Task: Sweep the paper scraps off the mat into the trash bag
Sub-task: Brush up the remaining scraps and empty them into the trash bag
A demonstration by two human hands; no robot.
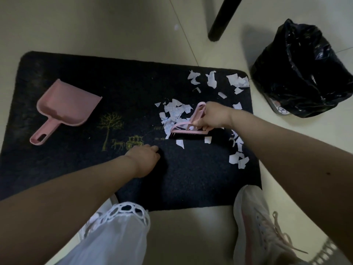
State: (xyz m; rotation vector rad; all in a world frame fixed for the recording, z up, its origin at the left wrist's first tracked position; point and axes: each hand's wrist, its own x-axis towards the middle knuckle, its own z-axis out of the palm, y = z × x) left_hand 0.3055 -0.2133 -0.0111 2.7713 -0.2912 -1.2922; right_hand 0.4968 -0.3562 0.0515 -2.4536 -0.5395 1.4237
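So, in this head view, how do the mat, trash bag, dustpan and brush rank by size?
Largest to smallest:
1. dark rectangular mat
2. black plastic trash bag
3. pink plastic dustpan
4. pink hand brush

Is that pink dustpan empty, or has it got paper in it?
Empty. The pink dustpan lies on the mat with a bare scoop; the paper scraps sit apart, by the brush.
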